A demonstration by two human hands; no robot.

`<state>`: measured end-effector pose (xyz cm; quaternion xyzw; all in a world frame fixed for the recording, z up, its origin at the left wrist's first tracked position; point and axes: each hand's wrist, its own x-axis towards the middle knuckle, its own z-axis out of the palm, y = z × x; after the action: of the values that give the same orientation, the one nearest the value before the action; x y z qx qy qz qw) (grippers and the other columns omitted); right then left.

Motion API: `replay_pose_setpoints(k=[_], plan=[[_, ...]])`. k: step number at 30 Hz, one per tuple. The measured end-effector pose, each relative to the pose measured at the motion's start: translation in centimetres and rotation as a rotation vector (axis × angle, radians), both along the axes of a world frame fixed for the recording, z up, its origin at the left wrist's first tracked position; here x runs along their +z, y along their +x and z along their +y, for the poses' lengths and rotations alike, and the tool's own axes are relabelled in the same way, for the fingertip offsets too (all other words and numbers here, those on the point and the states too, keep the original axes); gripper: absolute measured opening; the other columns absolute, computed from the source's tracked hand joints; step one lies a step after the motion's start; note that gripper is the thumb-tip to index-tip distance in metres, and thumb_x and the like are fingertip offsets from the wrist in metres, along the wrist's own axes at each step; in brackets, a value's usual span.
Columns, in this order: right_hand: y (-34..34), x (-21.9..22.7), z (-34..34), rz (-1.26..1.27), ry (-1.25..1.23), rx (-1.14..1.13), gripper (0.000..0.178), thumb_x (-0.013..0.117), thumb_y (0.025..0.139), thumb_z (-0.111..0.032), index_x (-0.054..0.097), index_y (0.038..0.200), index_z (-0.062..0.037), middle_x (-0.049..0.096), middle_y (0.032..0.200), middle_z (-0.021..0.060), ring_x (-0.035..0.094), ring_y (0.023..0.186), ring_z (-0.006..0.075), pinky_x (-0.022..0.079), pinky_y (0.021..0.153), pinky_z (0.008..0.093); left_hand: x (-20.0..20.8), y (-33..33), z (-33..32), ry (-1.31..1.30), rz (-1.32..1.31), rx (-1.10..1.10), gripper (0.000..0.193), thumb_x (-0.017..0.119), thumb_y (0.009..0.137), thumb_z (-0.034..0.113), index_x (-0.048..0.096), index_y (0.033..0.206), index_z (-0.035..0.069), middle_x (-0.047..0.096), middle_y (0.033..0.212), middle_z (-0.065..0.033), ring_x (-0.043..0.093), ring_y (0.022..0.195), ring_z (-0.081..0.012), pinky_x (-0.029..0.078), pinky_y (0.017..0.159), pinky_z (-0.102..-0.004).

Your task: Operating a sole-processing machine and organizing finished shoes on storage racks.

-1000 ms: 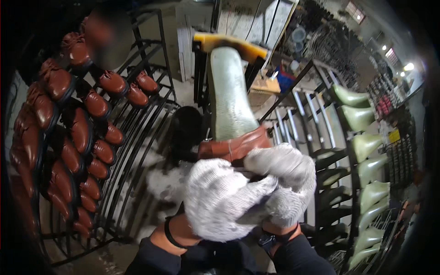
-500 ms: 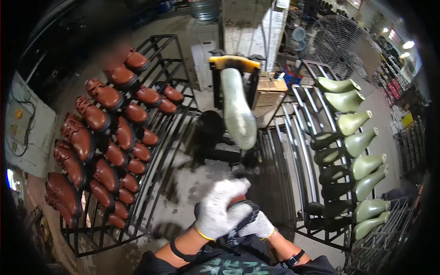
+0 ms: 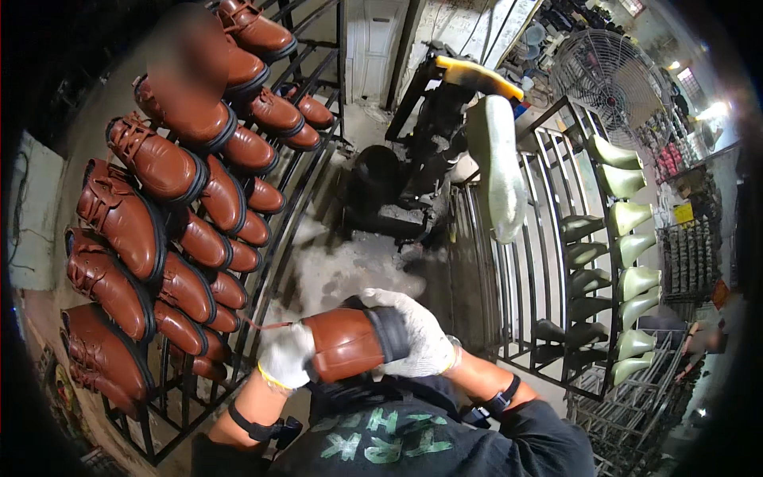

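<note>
A brown leather shoe [image 3: 342, 343] with a thick black sole lies sideways across my lap, its sole toward the right. My left hand [image 3: 286, 354], in a white knit glove, is closed at the shoe's upper end; its fingertips are partly hidden. A thin reddish-brown lace [image 3: 262, 325] sticks out above that hand. My right hand [image 3: 420, 338], gloved alike, wraps round the sole, fingers on the far side and palm against the bottom. The inside of the shoe does not show.
A black rack [image 3: 278, 262] on the left carries rows of brown laced shoes [image 3: 155, 163]. Ahead stands a black stand with a yellow-edged top [image 3: 477, 73] and a large pale green shoe last [image 3: 497, 171]. The right rack [image 3: 548, 167] holds green lasts [image 3: 636, 282] and dark ones.
My view has turned left and down. The shoe, mostly hidden behind my left hand before, now shows plainly between both hands. My left hand has moved from over it to its left end.
</note>
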<state>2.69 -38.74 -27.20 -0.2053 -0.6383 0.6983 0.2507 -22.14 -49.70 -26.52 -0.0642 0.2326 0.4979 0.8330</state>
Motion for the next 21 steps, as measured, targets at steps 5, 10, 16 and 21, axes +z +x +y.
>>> replay_pose_setpoints(k=[5, 10, 16, 21], plan=[[-1.9, -3.3, 2.6, -0.1, 0.196, -0.069, 0.097, 0.093, 0.062, -0.024, 0.044, 0.143, -0.0038, 0.051, 0.141, 0.0156, 0.051, 0.133, 0.0326, 0.038, 0.116, 0.0424, -1.8, 0.9, 3.4, 0.044, 0.524, 0.035, 0.054, 0.061, 0.088, -0.003, 0.054, 0.141, 0.001, 0.068, 0.128, -0.0155, 0.069, 0.109, -0.0244, 0.057, 0.094, -0.0382], [-3.2, -4.6, 7.8, 0.066, 0.266, -0.066, 0.102, 0.095, 0.063, -0.023, 0.04, 0.146, -0.0035, 0.053, 0.138, 0.0145, 0.053, 0.13, 0.0299, 0.041, 0.113, 0.041, 0.9, -0.7, 7.6, 0.601, 0.782, -0.096, 0.089, 0.093, 0.071, 0.023, 0.05, 0.146, 0.0, 0.062, 0.138, -0.0131, 0.054, 0.135, -0.0248, 0.039, 0.117, -0.0433], [-5.5, -8.4, 11.9, -0.04, -0.285, 0.041, 0.109, 0.094, 0.067, -0.015, 0.032, 0.156, -0.0015, 0.05, 0.148, 0.0122, 0.047, 0.137, 0.0227, 0.037, 0.118, 0.0371, -1.9, 0.1, 12.7, -0.192, 0.84, 0.169, 0.035, 0.081, 0.078, 0.014, 0.071, 0.108, -0.001, 0.073, 0.098, -0.0083, 0.07, 0.086, -0.0199, 0.059, 0.076, -0.0368], [-6.6, -12.1, 17.1, 0.095, -0.887, 0.11, 0.082, 0.084, 0.074, -0.009, 0.048, 0.148, -0.0012, 0.06, 0.141, 0.0127, 0.056, 0.129, 0.0254, 0.039, 0.117, 0.0401, -4.4, -0.2, 16.5, 0.551, 2.03, -0.277, 0.042, 0.078, 0.087, 0.031, 0.069, 0.117, 0.002, 0.068, 0.115, -0.0193, 0.067, 0.103, -0.0403, 0.054, 0.086, -0.0492]])
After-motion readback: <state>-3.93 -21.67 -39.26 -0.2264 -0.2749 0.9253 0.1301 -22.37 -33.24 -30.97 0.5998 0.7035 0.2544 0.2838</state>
